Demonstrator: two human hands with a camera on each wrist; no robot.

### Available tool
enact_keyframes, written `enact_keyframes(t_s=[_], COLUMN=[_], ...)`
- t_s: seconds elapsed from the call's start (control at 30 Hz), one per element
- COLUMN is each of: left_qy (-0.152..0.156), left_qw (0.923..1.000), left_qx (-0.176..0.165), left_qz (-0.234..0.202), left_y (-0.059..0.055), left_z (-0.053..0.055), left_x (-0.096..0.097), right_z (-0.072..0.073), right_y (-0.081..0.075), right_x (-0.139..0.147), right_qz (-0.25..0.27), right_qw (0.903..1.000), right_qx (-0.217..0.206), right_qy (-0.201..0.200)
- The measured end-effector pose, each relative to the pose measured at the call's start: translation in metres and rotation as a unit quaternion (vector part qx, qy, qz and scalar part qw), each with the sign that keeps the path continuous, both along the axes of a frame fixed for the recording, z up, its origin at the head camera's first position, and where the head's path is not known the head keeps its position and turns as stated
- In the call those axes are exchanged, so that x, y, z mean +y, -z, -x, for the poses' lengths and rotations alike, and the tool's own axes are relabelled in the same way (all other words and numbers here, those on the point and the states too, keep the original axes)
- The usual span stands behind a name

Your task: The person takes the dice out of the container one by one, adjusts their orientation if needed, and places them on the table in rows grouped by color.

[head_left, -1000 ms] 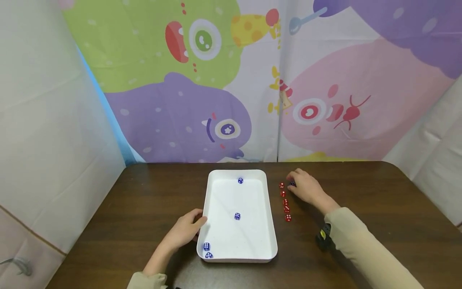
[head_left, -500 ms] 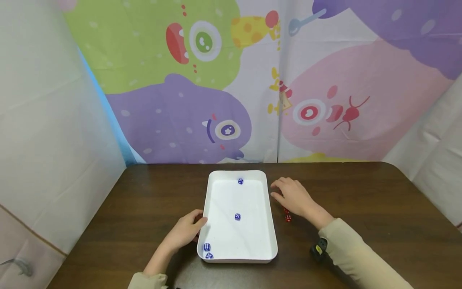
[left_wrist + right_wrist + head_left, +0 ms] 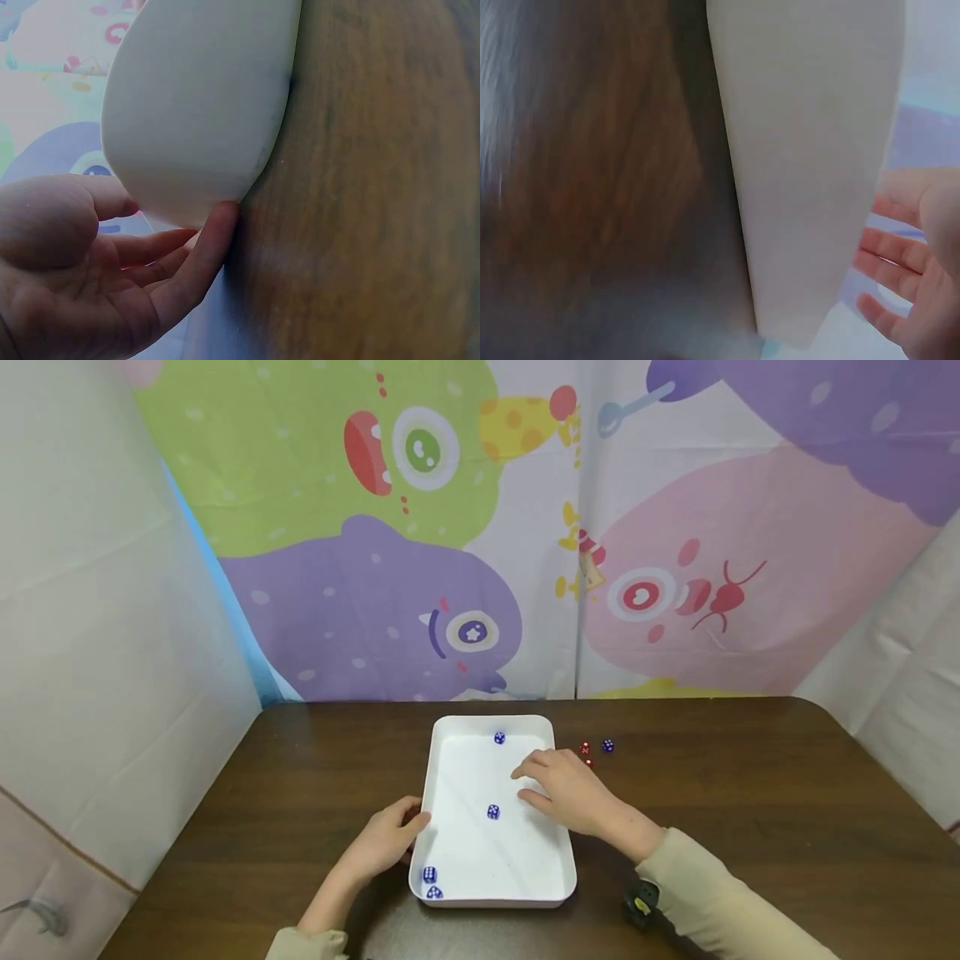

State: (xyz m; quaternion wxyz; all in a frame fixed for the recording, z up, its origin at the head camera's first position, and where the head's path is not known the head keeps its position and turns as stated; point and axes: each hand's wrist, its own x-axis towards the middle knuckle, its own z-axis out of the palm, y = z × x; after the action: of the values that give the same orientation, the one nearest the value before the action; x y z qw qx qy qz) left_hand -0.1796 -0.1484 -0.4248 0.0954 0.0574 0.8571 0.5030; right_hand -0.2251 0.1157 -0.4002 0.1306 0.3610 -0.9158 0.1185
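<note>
A shallow white tray [image 3: 459,827] stands on the table with several blue dice in it. One blue die [image 3: 499,737] lies at its far end, another blue die [image 3: 492,812] near the middle, and two at the near left corner. My left hand [image 3: 384,837] holds the tray's left side, thumb at the rim and fingers against the outer wall. Over the tray's right half hovers my right hand [image 3: 566,789], fingers loosely bent with nothing between them. Right of the tray, a red die [image 3: 585,747] sits beside a blue die [image 3: 608,746]; my right hand and forearm hide the other red dice.
The brown wooden table [image 3: 765,827] extends on both sides of the tray. A printed cartoon curtain [image 3: 465,552] hangs behind its far edge, with pale sheets at left and right. A dark strap device [image 3: 642,903] sits on the right wrist.
My right hand has moved left from the blue die outside the tray, past the red dice, to above the tray. That blue die stays on the table. The left hand keeps its place.
</note>
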Motion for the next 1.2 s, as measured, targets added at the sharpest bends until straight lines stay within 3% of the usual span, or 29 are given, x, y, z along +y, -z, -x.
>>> enact_keyframes(t_s=[0.37, 0.9, 1.2], left_qy=[-0.001, -0.004, -0.005], left_qw=[1.0000, 1.0000, 1.0000], left_qx=[0.001, -0.002, -0.006], left_qz=[-0.001, 0.002, -0.003], left_y=[-0.002, -0.003, -0.003], left_z=[-0.003, -0.002, -0.002], left_x=[0.001, 0.003, 0.002], right_z=[-0.011, -0.013, -0.013], right_y=[0.010, 0.021, 0.021], right_x=[-0.019, -0.027, -0.029], right_qz=[-0.038, -0.073, -0.068], right_qw=[0.9964, 0.9943, 0.9940], right_qx=[-0.002, -0.026, -0.028], right_qy=[-0.076, -0.073, -0.081])
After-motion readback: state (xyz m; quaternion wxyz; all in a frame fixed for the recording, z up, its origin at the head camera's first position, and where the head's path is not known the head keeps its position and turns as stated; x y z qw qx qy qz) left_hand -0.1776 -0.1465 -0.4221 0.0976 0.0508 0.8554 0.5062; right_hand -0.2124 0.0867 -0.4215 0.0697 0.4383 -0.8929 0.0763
